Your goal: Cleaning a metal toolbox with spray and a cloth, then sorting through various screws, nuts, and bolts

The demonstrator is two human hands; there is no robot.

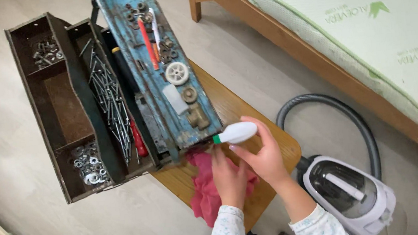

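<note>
Tip: keep your grip snug on that white bottle and its green nozzle aimed at the toolbox end.
Right hand: fingers curled around the bottle, just beside the toolbox.
Left hand: pressing flat-ish on the pink rag under the toolbox; can't tell how spread.

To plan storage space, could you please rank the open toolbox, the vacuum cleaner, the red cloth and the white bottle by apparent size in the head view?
1. Toolbox
2. Vacuum cleaner
3. Red cloth
4. White bottle, held in the right hand
</note>
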